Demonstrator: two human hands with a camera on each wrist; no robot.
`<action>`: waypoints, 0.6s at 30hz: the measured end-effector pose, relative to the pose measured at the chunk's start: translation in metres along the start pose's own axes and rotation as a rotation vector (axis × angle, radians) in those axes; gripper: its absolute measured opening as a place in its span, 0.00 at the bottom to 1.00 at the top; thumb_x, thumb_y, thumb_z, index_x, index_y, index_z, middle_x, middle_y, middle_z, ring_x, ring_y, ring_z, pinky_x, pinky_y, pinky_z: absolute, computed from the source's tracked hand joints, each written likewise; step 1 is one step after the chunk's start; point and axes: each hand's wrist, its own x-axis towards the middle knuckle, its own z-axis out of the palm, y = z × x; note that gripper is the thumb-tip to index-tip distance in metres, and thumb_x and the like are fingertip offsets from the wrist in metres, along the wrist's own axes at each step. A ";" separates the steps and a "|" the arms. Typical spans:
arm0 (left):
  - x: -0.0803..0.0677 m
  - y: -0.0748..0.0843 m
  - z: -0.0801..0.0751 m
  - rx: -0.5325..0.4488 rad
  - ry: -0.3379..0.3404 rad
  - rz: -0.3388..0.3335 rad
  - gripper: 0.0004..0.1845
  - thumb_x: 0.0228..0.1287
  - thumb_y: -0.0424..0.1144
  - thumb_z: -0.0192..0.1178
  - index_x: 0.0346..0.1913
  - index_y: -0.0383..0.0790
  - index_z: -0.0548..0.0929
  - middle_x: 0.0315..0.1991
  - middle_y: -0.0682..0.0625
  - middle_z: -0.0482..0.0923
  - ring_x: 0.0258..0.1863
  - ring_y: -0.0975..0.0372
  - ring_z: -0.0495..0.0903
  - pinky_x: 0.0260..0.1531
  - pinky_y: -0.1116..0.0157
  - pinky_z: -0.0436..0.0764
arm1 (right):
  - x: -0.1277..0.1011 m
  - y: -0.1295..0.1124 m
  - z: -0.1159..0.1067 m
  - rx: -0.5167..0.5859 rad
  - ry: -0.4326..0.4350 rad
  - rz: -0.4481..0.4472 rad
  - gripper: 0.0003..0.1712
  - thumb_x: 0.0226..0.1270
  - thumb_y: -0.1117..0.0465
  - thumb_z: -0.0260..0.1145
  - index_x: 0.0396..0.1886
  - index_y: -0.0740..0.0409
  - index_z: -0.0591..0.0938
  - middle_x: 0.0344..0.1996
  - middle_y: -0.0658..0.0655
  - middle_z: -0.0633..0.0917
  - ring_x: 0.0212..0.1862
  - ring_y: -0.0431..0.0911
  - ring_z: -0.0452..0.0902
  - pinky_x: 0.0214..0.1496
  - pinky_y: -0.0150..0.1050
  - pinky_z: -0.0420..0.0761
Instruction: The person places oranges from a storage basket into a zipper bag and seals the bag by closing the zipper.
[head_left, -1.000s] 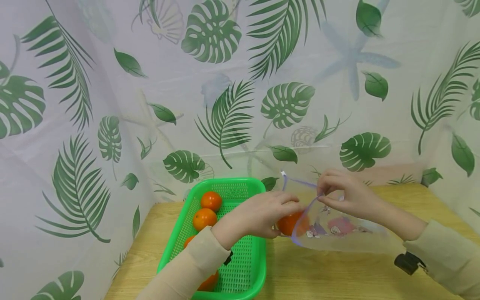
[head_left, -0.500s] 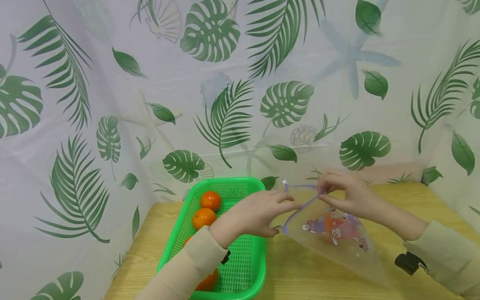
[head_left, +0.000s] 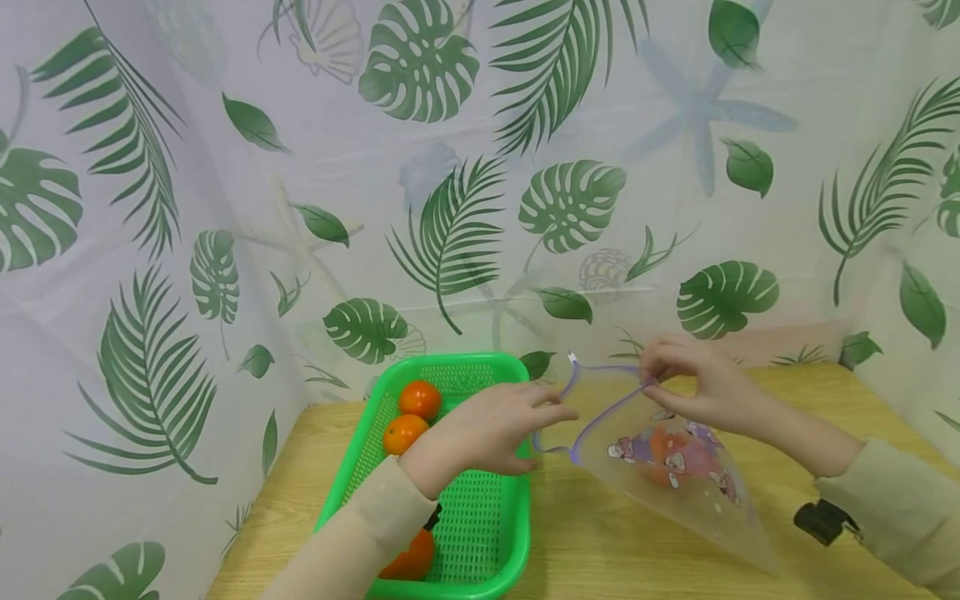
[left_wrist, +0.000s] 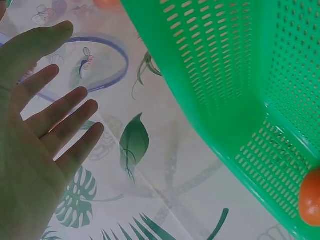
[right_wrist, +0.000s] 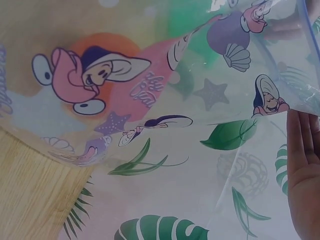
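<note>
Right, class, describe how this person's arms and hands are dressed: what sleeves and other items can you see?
Both arms wear long, plain beige sleeves: the left sleeve and the right sleeve. A black, boxy device sits under the right cuff; part of a black item shows by the left. Neither the left hand nor the right hand shows a glove.

The basket [head_left: 519, 508] is green, fruit [head_left: 420, 400] orange, bag [head_left: 645, 485] purple-edged, the white backdrop [head_left: 517, 100] leaf-printed.
</note>
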 end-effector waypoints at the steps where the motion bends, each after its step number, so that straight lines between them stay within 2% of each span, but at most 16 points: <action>1: -0.002 -0.001 0.001 0.000 -0.003 -0.004 0.40 0.59 0.49 0.79 0.74 0.53 0.76 0.68 0.54 0.78 0.67 0.61 0.79 0.65 0.64 0.80 | 0.000 0.000 0.000 0.002 0.001 0.001 0.18 0.53 0.80 0.76 0.36 0.56 0.84 0.38 0.52 0.83 0.43 0.32 0.80 0.47 0.20 0.83; 7: -0.012 -0.006 0.006 0.011 -0.024 -0.046 0.40 0.59 0.50 0.79 0.75 0.55 0.75 0.67 0.55 0.79 0.64 0.61 0.80 0.63 0.64 0.82 | 0.000 -0.002 -0.003 0.021 0.001 0.012 0.24 0.46 0.85 0.75 0.37 0.56 0.84 0.38 0.53 0.83 0.44 0.31 0.79 0.48 0.20 0.83; 18: -0.030 -0.012 0.012 0.025 -0.065 -0.117 0.40 0.60 0.53 0.78 0.75 0.57 0.75 0.68 0.55 0.79 0.67 0.60 0.79 0.69 0.61 0.79 | -0.001 -0.002 -0.008 0.029 -0.021 0.013 0.26 0.46 0.85 0.75 0.39 0.54 0.83 0.39 0.51 0.83 0.45 0.31 0.79 0.49 0.20 0.83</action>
